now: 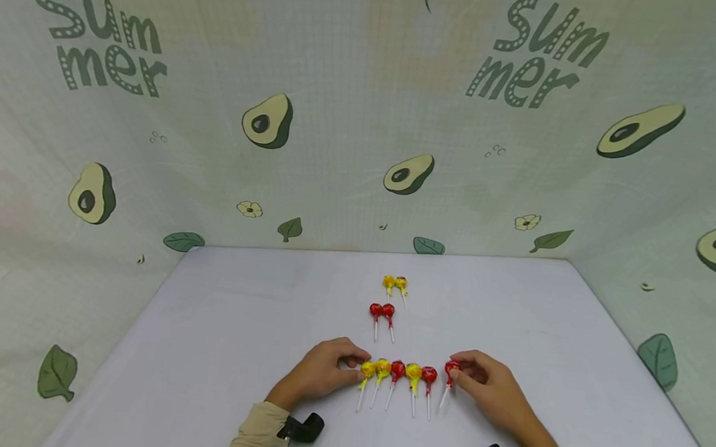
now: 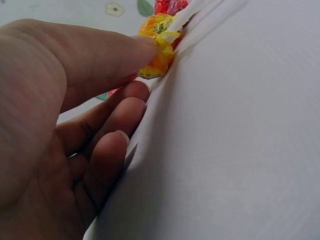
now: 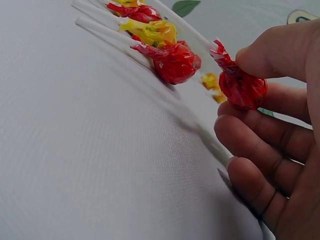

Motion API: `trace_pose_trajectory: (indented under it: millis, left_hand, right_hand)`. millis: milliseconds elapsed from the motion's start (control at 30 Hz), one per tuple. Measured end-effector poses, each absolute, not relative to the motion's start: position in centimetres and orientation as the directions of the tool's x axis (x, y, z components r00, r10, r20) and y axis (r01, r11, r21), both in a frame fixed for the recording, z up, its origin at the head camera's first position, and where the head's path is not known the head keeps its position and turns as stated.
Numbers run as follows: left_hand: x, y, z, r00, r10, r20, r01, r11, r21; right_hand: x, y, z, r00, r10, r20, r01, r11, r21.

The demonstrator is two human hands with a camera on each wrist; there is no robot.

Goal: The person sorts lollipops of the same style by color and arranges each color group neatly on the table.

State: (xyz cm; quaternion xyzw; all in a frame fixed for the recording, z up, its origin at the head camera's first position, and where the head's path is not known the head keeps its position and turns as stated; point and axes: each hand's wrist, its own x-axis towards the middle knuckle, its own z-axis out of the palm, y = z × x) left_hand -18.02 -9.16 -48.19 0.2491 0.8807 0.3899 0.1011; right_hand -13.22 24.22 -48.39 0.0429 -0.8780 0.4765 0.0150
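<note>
A row of several lollipops lies in front of me, sticks toward me. My left hand (image 1: 326, 369) pinches the yellow lollipop (image 1: 368, 369) at the row's left end, thumb on its wrapper (image 2: 159, 59) in the left wrist view. Beside it come another yellow lollipop (image 1: 382, 368), a red lollipop (image 1: 397, 370), a third yellow one, and a red lollipop (image 1: 429, 374) at the right. Just right of these, apart from them, my right hand (image 1: 489, 385) holds a red lollipop (image 3: 243, 90) by its wrapped head between thumb and fingers.
Farther back on the white table (image 1: 233, 312) lie a pair of red lollipops (image 1: 376, 310) and, behind them, a pair of yellow lollipops (image 1: 388, 282). A printed cloth (image 1: 334, 201) with avocados hangs at the table's back and sides.
</note>
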Motion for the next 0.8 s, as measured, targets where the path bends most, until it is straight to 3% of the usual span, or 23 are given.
trace_pose_trajectory:
  millis: [533, 800]
  left_hand:
    - [-18.0, -9.1, -48.4, -0.862, 0.504, 0.059, 0.393, 0.590, 0.706]
    - [-17.9, -9.1, -48.6, -0.862, 0.502, 0.067, 0.396, 0.585, 0.708]
  right_hand:
    - [-14.2, 24.3, -48.5, -0.988, -0.033, 0.153, -0.154, 0.388, -0.909]
    - [-14.4, 24.2, -48.6, -0.990, -0.027, 0.140, -0.139, 0.387, -0.912]
